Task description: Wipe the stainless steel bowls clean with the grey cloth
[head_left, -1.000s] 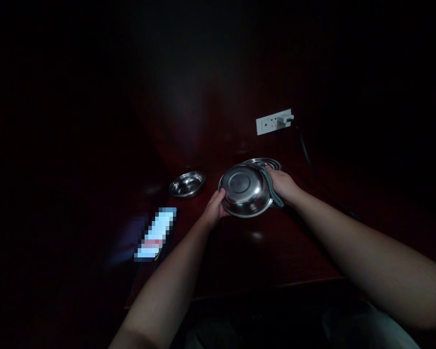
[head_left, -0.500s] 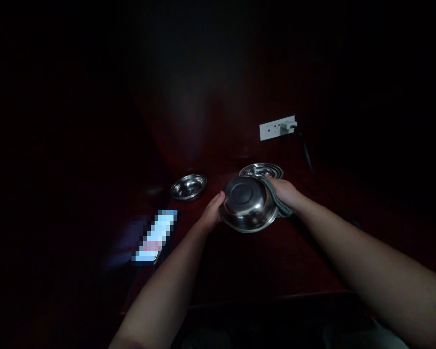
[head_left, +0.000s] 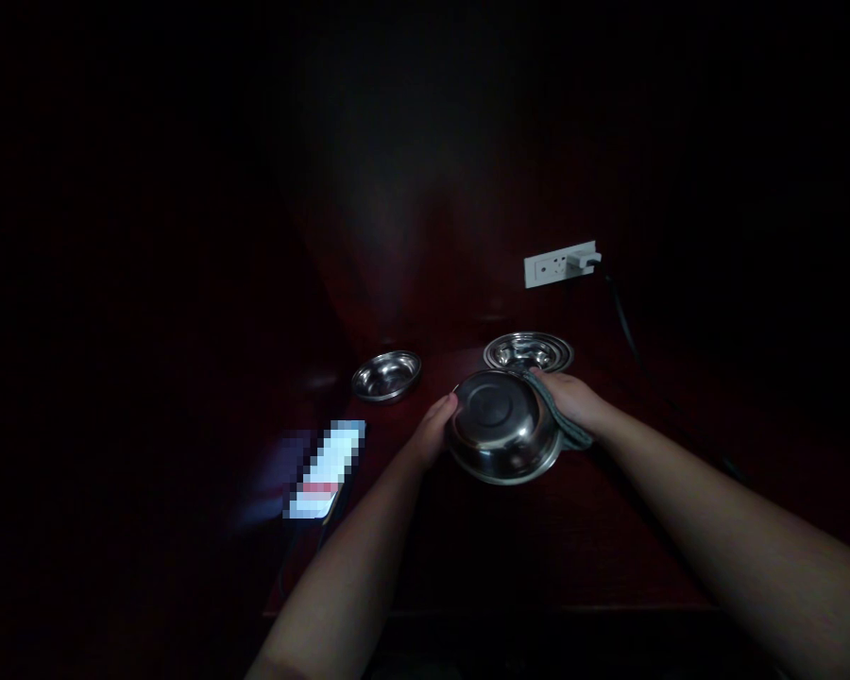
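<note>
A shiny stainless steel bowl (head_left: 502,430) is held above the table, tilted with its underside toward me. My left hand (head_left: 435,430) grips its left edge, thumb on the outer wall and the other fingers hidden. On the bowl's right side, my right hand (head_left: 570,397) presses a folded grey-green cloth (head_left: 570,430) against the wall. Just behind the held bowl stand nested steel bowls (head_left: 492,354), partly covered by it. Another shallow steel bowl (head_left: 387,378) rests open side up to the left.
A lit phone-like screen (head_left: 326,472), pixelated, is on the left by my forearm. A white wall socket (head_left: 559,264) with a plug and dark cable (head_left: 621,316) is at the back right. The dark red table's front edge (head_left: 538,609) runs below my hands.
The whole view has shifted, so everything appears slightly lower and farther right. Both hands keep hold of the bowl and cloth, with hardly any change in their pose.
</note>
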Motion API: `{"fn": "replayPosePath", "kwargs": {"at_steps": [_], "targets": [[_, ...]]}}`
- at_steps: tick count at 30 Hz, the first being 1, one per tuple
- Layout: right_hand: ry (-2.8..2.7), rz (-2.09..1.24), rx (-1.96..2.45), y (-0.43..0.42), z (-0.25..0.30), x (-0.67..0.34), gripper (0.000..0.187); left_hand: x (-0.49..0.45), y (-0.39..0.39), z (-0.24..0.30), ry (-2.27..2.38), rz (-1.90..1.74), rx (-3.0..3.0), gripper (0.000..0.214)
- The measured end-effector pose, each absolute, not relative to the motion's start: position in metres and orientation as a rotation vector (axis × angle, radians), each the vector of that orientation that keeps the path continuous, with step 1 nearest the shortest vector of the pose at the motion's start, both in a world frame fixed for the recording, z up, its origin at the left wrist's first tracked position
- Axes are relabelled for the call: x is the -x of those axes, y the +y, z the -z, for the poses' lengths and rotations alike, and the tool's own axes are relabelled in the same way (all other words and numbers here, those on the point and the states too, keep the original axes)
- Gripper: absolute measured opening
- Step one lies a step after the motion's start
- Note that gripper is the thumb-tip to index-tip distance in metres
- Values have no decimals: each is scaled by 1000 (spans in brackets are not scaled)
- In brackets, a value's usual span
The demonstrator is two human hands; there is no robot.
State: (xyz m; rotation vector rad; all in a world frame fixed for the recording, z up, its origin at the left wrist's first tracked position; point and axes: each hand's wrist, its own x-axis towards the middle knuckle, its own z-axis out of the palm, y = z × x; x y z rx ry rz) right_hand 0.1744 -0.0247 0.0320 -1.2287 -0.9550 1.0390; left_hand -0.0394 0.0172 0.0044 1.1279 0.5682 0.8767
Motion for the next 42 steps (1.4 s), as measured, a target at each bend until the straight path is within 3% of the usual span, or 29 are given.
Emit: {"fn": "replayPosePath", "kwargs": {"at_steps": [7, 42], "targets": [[-957, -1225, 1172, -24, -28, -173, 24, 43, 19, -3, 586, -859, -1130, 52], [-1227, -1458, 1123, -21, -21, -174, 37, 45, 7, -21, 678, -736, -1221, 56]]}}
